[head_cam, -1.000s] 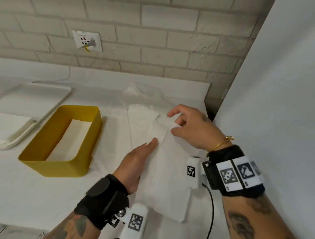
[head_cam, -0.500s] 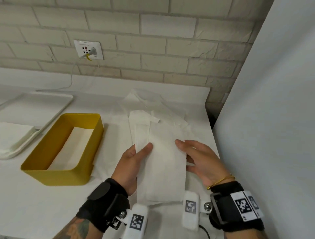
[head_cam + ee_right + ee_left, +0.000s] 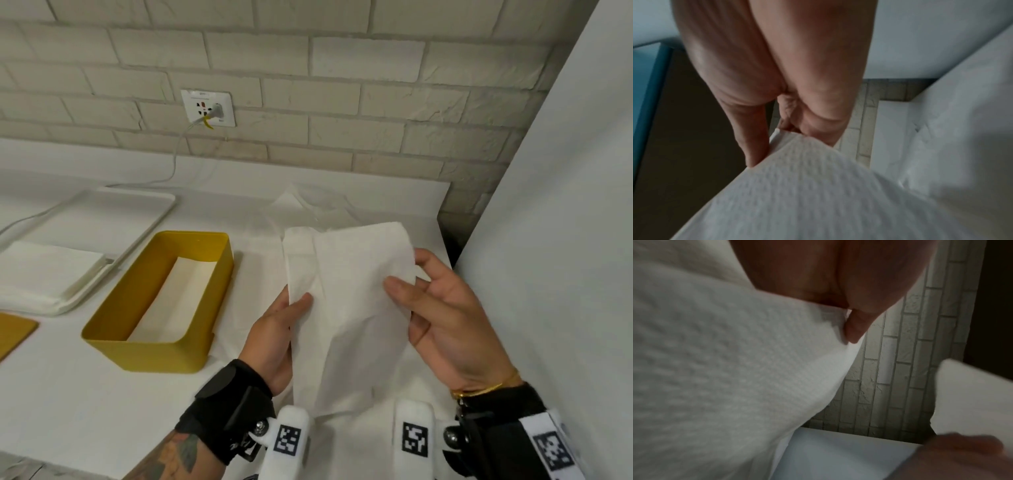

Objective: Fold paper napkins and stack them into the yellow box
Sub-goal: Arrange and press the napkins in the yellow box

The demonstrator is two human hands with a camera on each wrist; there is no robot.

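Here, folded napkin point(image 3: 346, 308) pinched between left hand point(image 3: 274, 339) fingers point(image 3: 303, 301), right hand point(image 3: 445, 318) fingers point(image 3: 397, 287)

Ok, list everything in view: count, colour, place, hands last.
folded white paper napkin: one, white, held up between both hands above the counter.
loose white paper napkins: several, count unclear, white, spread on the counter under the held one.
rectangular yellow box: one, yellow, left of the hands, white napkin inside.
white plastic tray: one, white, far left, a white stack partly on it.
white wall socket: one, white, on the brick wall, cable plugged in.
flat yellow piece: one, yellow, left edge.
left hand: pinches the napkin's left edge.
right hand: pinches its right edge.
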